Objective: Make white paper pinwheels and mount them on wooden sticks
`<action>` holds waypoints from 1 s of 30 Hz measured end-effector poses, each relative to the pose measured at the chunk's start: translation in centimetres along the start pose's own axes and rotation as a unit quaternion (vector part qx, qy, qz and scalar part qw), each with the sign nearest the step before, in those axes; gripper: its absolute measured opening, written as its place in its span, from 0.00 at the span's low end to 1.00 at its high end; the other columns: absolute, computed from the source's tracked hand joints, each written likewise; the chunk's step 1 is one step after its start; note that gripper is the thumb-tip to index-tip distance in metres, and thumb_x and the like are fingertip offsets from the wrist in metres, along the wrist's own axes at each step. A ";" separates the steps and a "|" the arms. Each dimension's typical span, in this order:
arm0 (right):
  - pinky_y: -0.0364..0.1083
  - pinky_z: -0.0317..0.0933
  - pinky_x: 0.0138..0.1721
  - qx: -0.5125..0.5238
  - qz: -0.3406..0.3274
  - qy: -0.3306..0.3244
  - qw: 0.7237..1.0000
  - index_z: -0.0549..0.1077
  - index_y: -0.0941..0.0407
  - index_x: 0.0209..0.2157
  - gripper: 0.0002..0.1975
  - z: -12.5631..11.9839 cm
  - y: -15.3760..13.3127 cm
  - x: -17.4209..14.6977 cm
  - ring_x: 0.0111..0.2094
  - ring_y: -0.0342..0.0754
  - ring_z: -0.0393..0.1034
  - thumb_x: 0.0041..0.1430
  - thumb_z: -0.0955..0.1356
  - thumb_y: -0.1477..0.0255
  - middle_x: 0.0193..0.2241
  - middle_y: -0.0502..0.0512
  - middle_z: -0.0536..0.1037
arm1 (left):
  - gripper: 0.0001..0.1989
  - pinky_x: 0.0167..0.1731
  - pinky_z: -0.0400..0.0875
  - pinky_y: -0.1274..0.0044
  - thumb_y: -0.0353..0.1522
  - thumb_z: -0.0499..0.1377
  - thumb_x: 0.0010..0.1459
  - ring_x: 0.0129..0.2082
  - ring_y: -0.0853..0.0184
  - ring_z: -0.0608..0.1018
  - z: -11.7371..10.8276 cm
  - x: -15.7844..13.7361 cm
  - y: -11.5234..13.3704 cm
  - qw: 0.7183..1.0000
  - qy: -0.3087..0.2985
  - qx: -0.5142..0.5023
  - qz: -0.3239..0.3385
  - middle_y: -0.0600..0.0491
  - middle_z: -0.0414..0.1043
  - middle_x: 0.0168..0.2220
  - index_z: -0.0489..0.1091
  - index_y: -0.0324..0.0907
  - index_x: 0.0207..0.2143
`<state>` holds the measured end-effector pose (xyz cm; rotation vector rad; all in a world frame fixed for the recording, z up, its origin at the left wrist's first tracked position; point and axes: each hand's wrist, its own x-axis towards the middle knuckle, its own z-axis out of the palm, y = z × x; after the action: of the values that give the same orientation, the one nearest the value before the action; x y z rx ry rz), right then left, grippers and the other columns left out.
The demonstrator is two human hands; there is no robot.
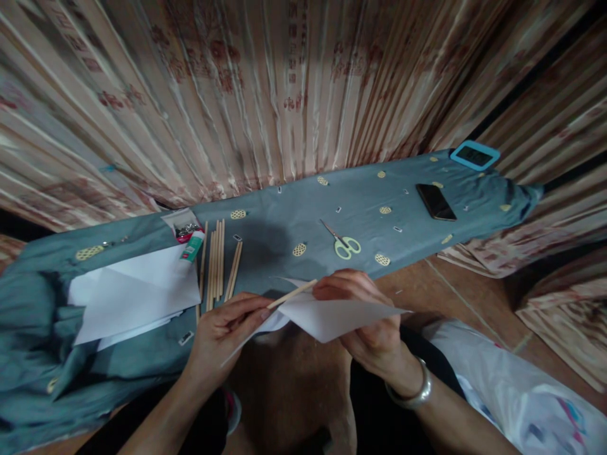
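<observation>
In the middle of the head view, my left hand pinches a thin wooden stick near its left end. A folded piece of white paper spreads between both hands, over the table's front edge. My right hand is closed on the paper at the right, its fingertips by the stick's other end; some fingers are hidden behind the paper. Left of my hands, several loose wooden sticks lie side by side on the cloth. Beside them is a stack of white paper sheets.
Scissors with green handles lie open on the blue-green cloth. Behind the paper stack are a green glue stick and a bag of small metal pieces. A phone and a blue-framed clock are at the right. A curtain hangs behind.
</observation>
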<state>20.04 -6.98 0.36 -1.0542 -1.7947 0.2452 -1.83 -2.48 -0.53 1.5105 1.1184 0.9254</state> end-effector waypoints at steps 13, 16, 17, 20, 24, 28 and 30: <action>0.54 0.64 0.46 -0.007 0.008 0.003 1.000 0.73 0.55 0.43 0.10 0.0 0.0 -0.1 0.43 0.51 0.70 0.61 0.64 0.74 0.40 0.57 0.78 | 0.07 0.29 0.72 0.78 0.34 0.62 0.51 0.29 0.65 0.77 -0.2 -0.2 -0.1 1.000 -0.002 0.020 0.007 0.49 0.77 0.29 0.80 0.44 0.30; 0.55 0.65 0.45 -0.014 0.003 0.008 1.000 0.73 0.55 0.42 0.10 0.0 0.1 0.0 0.42 0.52 0.71 0.62 0.63 0.73 0.40 0.58 0.78 | 0.07 0.30 0.72 0.78 0.34 0.62 0.51 0.30 0.65 0.77 -0.2 -0.2 0.0 1.000 -0.004 0.024 0.006 0.49 0.77 0.29 0.80 0.44 0.30; 0.55 0.65 0.45 -0.018 0.001 0.009 1.000 0.73 0.55 0.42 0.10 0.0 0.1 0.0 0.42 0.52 0.71 0.62 0.63 0.73 0.39 0.58 0.78 | 0.06 0.30 0.72 0.78 0.33 0.63 0.50 0.29 0.66 0.77 -0.2 -0.3 0.0 1.000 -0.003 0.024 0.006 0.50 0.77 0.29 0.80 0.44 0.30; 0.55 0.65 0.45 -0.026 0.001 0.000 1.000 0.73 0.55 0.42 0.10 0.1 0.1 -0.1 0.42 0.52 0.71 0.62 0.63 0.73 0.39 0.58 0.78 | 0.06 0.29 0.72 0.78 0.34 0.63 0.50 0.28 0.66 0.76 -0.2 -0.3 0.0 1.000 -0.002 0.021 0.002 0.49 0.77 0.28 0.80 0.44 0.30; 0.55 0.65 0.46 -0.018 0.010 0.003 1.000 0.73 0.54 0.42 0.10 0.0 0.0 -0.1 0.43 0.52 0.71 0.62 0.63 0.72 0.40 0.58 0.78 | 0.06 0.29 0.72 0.78 0.34 0.63 0.50 0.29 0.65 0.76 -0.2 -0.4 0.0 1.000 0.000 0.018 0.000 0.50 0.77 0.29 0.80 0.44 0.30; 0.55 0.65 0.46 -0.018 0.000 -0.006 1.000 0.73 0.55 0.43 0.10 -0.1 0.0 -0.1 0.44 0.52 0.70 0.62 0.64 0.72 0.40 0.58 0.78 | 0.06 0.29 0.71 0.78 0.33 0.63 0.50 0.29 0.65 0.77 -0.1 -0.3 0.1 1.000 -0.004 0.015 0.002 0.50 0.77 0.28 0.80 0.44 0.30; 0.55 0.65 0.46 -0.021 -0.001 -0.007 1.000 0.73 0.55 0.43 0.09 -0.1 0.0 0.0 0.44 0.52 0.71 0.62 0.64 0.72 0.40 0.58 0.78 | 0.06 0.29 0.71 0.78 0.32 0.62 0.50 0.28 0.66 0.76 -0.1 -0.3 0.1 1.000 -0.005 0.011 0.003 0.50 0.77 0.28 0.80 0.44 0.30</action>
<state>20.14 -7.04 0.40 -1.0819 -1.8198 0.2142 -2.04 -2.78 -0.38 1.5360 1.1213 0.9111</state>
